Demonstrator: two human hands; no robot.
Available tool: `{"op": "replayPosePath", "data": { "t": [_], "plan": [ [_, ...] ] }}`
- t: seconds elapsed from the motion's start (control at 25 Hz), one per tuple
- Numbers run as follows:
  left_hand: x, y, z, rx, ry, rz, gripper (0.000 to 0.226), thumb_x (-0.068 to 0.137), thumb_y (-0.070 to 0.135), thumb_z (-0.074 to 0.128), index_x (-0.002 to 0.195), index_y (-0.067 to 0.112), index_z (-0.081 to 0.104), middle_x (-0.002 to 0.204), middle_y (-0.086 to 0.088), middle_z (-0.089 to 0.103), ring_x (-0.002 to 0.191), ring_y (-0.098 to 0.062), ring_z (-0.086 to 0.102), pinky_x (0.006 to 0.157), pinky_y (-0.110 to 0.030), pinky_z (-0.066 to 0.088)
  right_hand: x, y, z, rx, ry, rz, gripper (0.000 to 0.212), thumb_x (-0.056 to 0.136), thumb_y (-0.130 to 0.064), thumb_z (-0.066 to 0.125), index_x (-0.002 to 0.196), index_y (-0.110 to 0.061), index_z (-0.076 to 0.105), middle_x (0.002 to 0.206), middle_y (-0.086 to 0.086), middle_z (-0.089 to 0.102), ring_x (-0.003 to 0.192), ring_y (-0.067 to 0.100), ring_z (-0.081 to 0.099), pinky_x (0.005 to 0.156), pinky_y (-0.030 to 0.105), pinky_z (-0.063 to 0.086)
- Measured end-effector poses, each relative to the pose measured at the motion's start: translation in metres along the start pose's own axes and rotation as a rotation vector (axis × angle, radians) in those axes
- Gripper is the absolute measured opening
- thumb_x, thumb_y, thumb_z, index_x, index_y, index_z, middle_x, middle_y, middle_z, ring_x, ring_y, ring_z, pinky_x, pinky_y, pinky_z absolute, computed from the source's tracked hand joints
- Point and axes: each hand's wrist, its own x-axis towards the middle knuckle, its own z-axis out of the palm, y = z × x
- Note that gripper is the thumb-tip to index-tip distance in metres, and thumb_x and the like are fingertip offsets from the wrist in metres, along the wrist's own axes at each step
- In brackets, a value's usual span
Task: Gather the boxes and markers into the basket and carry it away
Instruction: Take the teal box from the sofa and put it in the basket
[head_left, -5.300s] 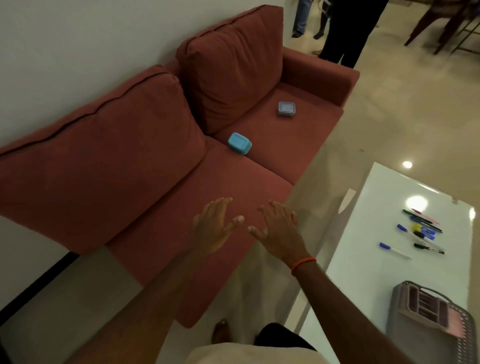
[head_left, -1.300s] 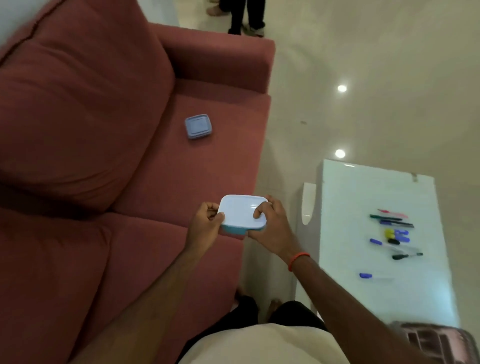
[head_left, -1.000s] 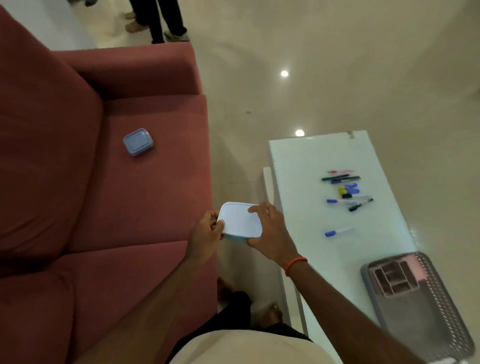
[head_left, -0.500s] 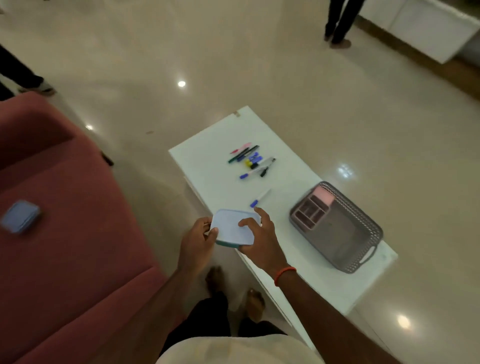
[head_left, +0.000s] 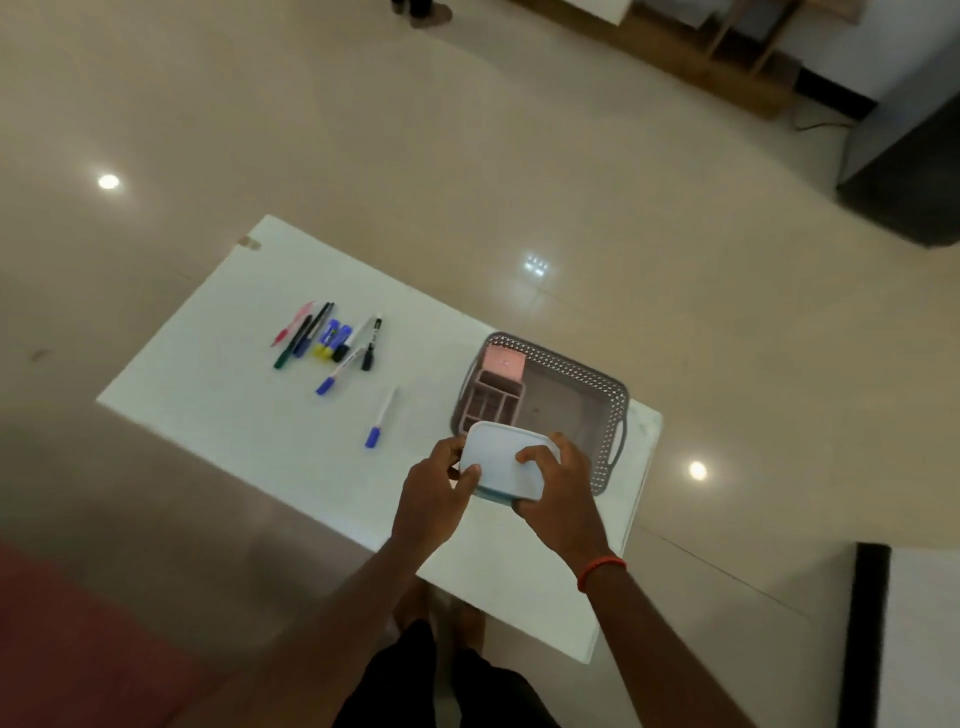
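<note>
**Bystander:** Where was the box at that moment?

**Onlooker:** A person stood over the white surface (head_left: 234, 395) with both hands on the pale-lidded box (head_left: 501, 462). The left hand (head_left: 432, 492) curled round its near-left corner, thumb on the lid. The right hand (head_left: 561, 493) wrapped over the right end, one fingertip pressed on top. The box hung in the air between them, over the near-left corner of the grey basket (head_left: 582, 366) — not yet inside.

**Bystander:** What would have made a clean job of setting it down?

**Onlooker:** By my reckoning, carrying it a little further right and away. That would take it past the pink divider tray (head_left: 491, 405) filling the basket's left side, toward the bare floor of the basket. Keep it level, clear the perforated wall, lower it flat, and free the fingers only once the base sat down.

**Bystander:** And the rest of the job?

**Onlooker:** Not yet done, as things lay. A bunch of markers (head_left: 332, 340) lay together on the far-left part of the surface, well apart from both hands. One blue-capped marker (head_left: 382, 415) lay alone between that bunch and the basket. A small pink block (head_left: 503, 362) sat in the basket's far-left corner, just beside the divider tray — whether it was one of the boxes, I could not tell.
</note>
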Motion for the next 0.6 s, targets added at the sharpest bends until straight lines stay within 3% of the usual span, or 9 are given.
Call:
{"op": "replayPosePath", "data": {
  "t": [0.16, 0.32, 0.48, 0.6],
  "plan": [
    [0.043, 0.005, 0.035, 0.017, -0.082, 0.072, 0.040, 0.096, 0.036, 0.060, 0.130, 0.015, 0.056, 0.117, -0.002, 0.070, 0.090, -0.012, 0.066, 0.072, -0.010, 0.052, 0.027, 0.034, -0.002, 0.095, 0.072, 0.169, 0.059, 0.064, -0.008, 0.084, 0.113, -0.024, 0.058, 0.149, 0.007, 0.034, 0.138, 0.027, 0.030, 0.110, 0.030, 0.030],
    [0.091, 0.009, 0.086, 0.044, -0.095, 0.153, 0.029, 0.097, 0.023, 0.060, 0.125, 0.016, 0.061, 0.109, 0.008, 0.061, 0.095, -0.008, 0.057, 0.071, -0.001, 0.040, 0.058, 0.081, 0.014, 0.146, 0.153, 0.284, 0.058, 0.064, -0.010, 0.087, 0.112, -0.024, 0.058, 0.148, 0.008, 0.035, 0.139, 0.028, 0.032, 0.113, 0.036, 0.033],
    [0.139, -0.004, 0.148, 0.044, -0.128, 0.205, 0.012, 0.095, 0.012, 0.061, 0.102, 0.013, 0.070, 0.092, 0.008, 0.066, 0.083, -0.010, 0.061, 0.072, -0.018, 0.050, 0.097, 0.139, 0.032, 0.089, 0.213, 0.307, 0.054, 0.066, -0.009, 0.083, 0.113, -0.022, 0.059, 0.146, 0.008, 0.037, 0.135, 0.028, 0.028, 0.105, 0.030, 0.035],
    [0.174, -0.013, 0.191, 0.062, -0.107, 0.197, 0.011, 0.094, 0.011, 0.061, 0.098, 0.012, 0.071, 0.088, 0.007, 0.066, 0.081, -0.009, 0.061, 0.075, -0.018, 0.049, 0.129, 0.180, 0.052, 0.053, 0.252, 0.293, 0.049, 0.070, -0.008, 0.078, 0.114, -0.021, 0.059, 0.145, 0.008, 0.038, 0.136, 0.027, 0.026, 0.106, 0.033, 0.036]
  ]
}}
